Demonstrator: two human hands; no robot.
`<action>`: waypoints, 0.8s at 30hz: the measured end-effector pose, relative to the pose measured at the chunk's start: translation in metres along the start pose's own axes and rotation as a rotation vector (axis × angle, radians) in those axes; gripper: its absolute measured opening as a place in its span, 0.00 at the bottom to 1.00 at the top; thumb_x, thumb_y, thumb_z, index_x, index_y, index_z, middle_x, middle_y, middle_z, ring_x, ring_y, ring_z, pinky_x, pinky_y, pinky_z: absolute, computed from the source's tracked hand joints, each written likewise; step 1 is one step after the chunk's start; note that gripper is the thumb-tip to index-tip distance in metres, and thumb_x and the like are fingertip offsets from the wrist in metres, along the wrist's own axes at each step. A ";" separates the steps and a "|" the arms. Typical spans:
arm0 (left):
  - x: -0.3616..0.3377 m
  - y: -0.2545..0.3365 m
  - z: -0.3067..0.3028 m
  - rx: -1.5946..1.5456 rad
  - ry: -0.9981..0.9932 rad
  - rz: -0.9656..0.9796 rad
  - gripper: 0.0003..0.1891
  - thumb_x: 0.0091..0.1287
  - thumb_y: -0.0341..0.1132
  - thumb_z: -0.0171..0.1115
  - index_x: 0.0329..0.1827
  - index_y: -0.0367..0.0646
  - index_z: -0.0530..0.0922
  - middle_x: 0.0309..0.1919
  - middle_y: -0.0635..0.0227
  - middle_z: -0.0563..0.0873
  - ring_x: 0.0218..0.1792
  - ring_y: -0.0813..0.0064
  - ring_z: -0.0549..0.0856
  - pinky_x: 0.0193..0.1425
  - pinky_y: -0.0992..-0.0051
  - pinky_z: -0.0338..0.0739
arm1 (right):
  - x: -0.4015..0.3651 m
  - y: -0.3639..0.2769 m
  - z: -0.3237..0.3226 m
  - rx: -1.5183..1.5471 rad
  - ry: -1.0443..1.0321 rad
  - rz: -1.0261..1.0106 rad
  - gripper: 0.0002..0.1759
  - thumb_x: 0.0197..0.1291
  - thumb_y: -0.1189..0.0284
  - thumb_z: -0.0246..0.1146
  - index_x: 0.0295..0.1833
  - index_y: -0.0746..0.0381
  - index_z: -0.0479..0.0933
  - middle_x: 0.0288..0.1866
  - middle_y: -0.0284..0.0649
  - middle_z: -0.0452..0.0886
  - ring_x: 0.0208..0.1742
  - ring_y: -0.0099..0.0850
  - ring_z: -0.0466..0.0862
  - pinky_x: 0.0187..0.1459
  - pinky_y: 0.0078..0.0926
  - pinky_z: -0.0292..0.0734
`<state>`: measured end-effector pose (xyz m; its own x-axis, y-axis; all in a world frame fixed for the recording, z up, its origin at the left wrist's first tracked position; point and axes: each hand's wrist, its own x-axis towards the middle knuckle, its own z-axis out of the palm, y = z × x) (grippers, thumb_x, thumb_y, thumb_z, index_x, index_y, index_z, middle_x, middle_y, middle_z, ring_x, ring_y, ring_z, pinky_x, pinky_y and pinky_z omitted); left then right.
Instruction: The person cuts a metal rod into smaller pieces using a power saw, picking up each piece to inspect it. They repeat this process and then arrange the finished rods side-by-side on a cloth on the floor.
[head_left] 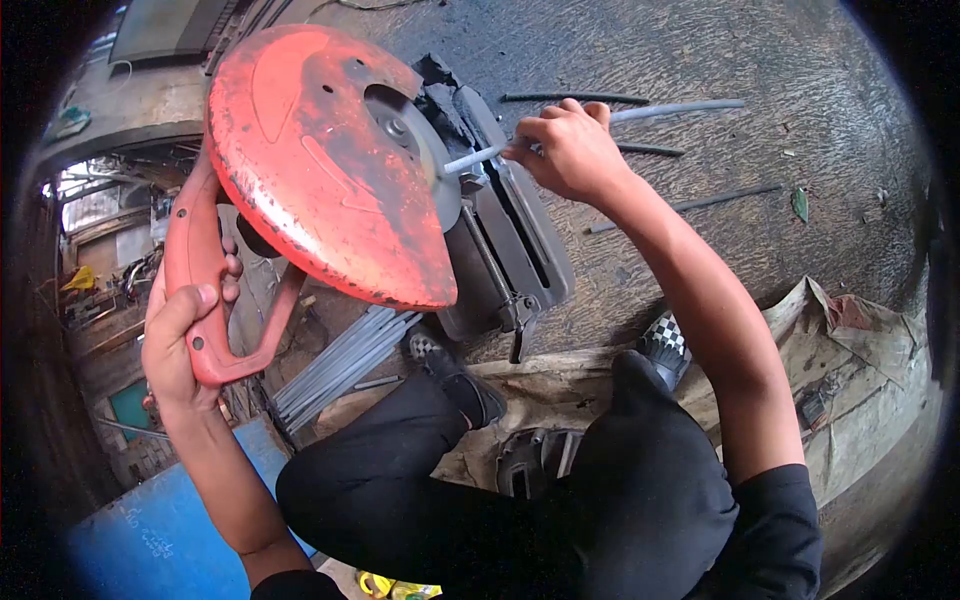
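My left hand (pixel 185 340) is wrapped round the red handle (pixel 207 265) of a chop saw, thumb along its side. The saw's worn red blade guard (pixel 320 170) covers most of the grey cutting disc (pixel 432 160). In my right hand (pixel 570 148) is a thin grey metal rod (pixel 475 159), its near end right at the disc and the rest stretching to the right. Below the rod is the saw's dark base (pixel 505 250) with a clamp screw (pixel 487 255). Part of the rod is hidden behind my fingers.
Several dark rods (pixel 690 201) lie on the floor to the right. A bundle of grey rods (pixel 345 365) rests below the saw, near my shoe (pixel 455 380). A blue board (pixel 180 510) is at lower left, and a crumpled tarp (pixel 850 370) spreads at right.
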<state>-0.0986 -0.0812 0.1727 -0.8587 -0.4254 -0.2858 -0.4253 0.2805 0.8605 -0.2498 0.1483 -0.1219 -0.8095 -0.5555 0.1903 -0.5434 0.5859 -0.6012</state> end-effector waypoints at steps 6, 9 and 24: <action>0.000 0.007 0.014 0.013 0.112 0.006 0.34 0.55 0.28 0.54 0.68 0.27 0.61 0.55 0.49 0.76 0.50 0.67 0.79 0.58 0.73 0.72 | -0.001 -0.002 0.010 -0.032 0.075 -0.043 0.14 0.56 0.54 0.65 0.34 0.53 0.82 0.32 0.35 0.80 0.45 0.36 0.77 0.51 0.45 0.62; 0.001 0.003 0.007 0.025 0.087 -0.005 0.36 0.54 0.29 0.53 0.69 0.27 0.60 0.58 0.48 0.74 0.54 0.66 0.77 0.59 0.73 0.72 | -0.004 -0.003 0.013 -0.064 0.110 -0.084 0.14 0.56 0.54 0.65 0.35 0.53 0.82 0.32 0.34 0.79 0.46 0.35 0.76 0.51 0.44 0.62; 0.001 0.002 0.006 0.014 0.082 -0.009 0.36 0.54 0.31 0.55 0.69 0.27 0.60 0.58 0.49 0.75 0.53 0.67 0.78 0.58 0.75 0.73 | 0.001 -0.010 0.012 -0.123 0.189 -0.116 0.14 0.55 0.54 0.66 0.33 0.53 0.82 0.31 0.32 0.79 0.46 0.32 0.76 0.53 0.42 0.61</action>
<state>-0.1023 -0.0762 0.1718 -0.8289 -0.4967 -0.2574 -0.4373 0.2885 0.8518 -0.2430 0.1350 -0.1251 -0.7614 -0.5093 0.4012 -0.6483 0.5985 -0.4706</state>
